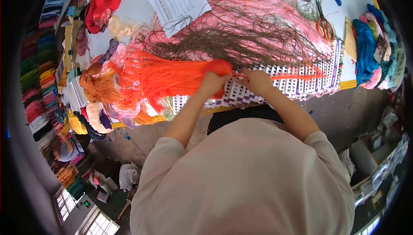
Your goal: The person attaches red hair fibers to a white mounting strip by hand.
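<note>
Thread (172,76), bright orange-red and loads of it, is bunched up in our left hand (214,83), which is closed around the thick part, with a blurry wad of it puffing up over the knuckles. Just beside that, our right hand (258,82) has its fingers curled in where a thin strand crosses the gap; it's too small for us to tell if they're actually pinching it. Past the right hand the strand carries on as a narrow streak, while most of the bundle fans out left of our grip, ending up near a rusty-orange clump (97,84). Under our hands there's a row of white hole-punched cards (241,94) with purple stripes. Just beyond, we've got dark brown threads (202,41) sprawled over a big pink tangle (275,13). Further out on our table (137,0) there's a printed sheet (177,3), red yarn (104,3) off to the left, orange-handled scissors (325,26) over on the right, and blue skeins (365,52) piled by the right edge.
</note>
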### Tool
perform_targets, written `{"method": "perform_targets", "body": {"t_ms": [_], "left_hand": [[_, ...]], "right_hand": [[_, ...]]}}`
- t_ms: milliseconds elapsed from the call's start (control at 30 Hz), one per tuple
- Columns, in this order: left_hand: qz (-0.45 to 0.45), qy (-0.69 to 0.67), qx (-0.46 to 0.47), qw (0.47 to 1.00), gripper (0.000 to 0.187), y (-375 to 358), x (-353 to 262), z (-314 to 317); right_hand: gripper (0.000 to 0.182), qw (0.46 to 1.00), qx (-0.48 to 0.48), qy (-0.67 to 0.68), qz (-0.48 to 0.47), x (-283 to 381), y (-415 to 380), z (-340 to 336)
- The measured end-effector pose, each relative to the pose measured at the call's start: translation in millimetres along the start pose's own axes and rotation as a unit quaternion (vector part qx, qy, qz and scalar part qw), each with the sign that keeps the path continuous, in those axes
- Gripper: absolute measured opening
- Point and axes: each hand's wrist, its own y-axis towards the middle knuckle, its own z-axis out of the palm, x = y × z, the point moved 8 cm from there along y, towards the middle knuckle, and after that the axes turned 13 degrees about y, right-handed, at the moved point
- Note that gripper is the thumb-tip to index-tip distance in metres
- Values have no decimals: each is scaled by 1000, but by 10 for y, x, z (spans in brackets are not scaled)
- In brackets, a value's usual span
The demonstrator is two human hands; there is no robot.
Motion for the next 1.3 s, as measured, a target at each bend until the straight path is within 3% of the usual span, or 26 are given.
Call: {"method": "perform_targets", "body": {"t_ms": [33, 67, 133, 200, 267, 333, 367, 433, 467, 533, 600, 667, 733, 767, 800, 867, 900, 1000, 1167, 1300], "left_hand": [[-58, -225, 109, 966, 18, -103, 58, -132], [-111, -436, 209, 868, 17, -282, -16, -353], [-137, -534, 158, 819, 12, -523, 124, -898], [-67, -594, 132, 791, 14, -680, 327, -1457], [26, -631, 38, 775, 21, -782, 559, -2029], [7, -654, -114, 748, 28, -926, 866, -2513], [-21, -544, -203, 814, 35, -1053, 969, -2673], [-79, -504, -162, 845, 38, -1180, 1027, -2646], [-49, -521, -77, 849, 36, -1229, 812, -2532], [77, -563, -3, 823, 34, -1374, 371, -2345], [146, -503, -43, 851, 32, -1479, 61, -2262], [248, -303, -164, 906, 34, -1643, -400, -2385], [349, -369, -150, 849, 35, -1752, -718, -2402], [364, -418, -86, 828, 43, -1751, -750, -2336], [373, -417, -87, 824, 43, -1803, -820, -2336], [314, -578, -1, 753, 53, -1820, -901, -2234], [331, -580, 16, 744, 60, -1838, -931, -2207], [324, -536, 41, 779, 65, -1850, -943, -2074], [294, -565, 47, 770, 50, -1959, -1058, -2035], [277, -525, -4, 805, 43, -1934, -992, -2066]], "right_hand": [[42, 1000, -1, -2, -1, 13, 2, -10], [41, 1000, 4, -7, 18, 2, 11, -6], [42, 999, 21, -11, 36, -50, 56, 57], [41, 998, 34, 17, 57, -2, 37, 13], [41, 998, 26, 19, 52, -20, 46, 61], [40, 999, 14, -9, 51, -17, 35, 92], [40, 998, 14, -13, 54, 14, 14, 93], [42, 999, 5, -12, 53, -5, -1, 147], [44, 999, -3, 5, 52, -3, -18, 161], [48, 999, -19, 16, 48, 97, -41, 156], [41, 993, -84, 86, -13, 526, -120, -5], [31, 971, -140, 181, -70, 1055, -196, -200], [16, 924, -169, 308, -150, 1499, -263, -297], [12, 897, -155, 380, -162, 1791, -371, -387], [6, 881, -131, 424, -163, 2032, -466, -444], [4, 832, -117, 506, -196, 2451, -658, -555], [6, 812, -107, 531, -215, 2595, -719, -569], [13, 839, -137, 455, -265, 2878, -836, -620], [14, 853, -145, 428, -262, 2876, -854, -555], [7, 789, -105, 577, -183, 2811, -891, -449]]}}
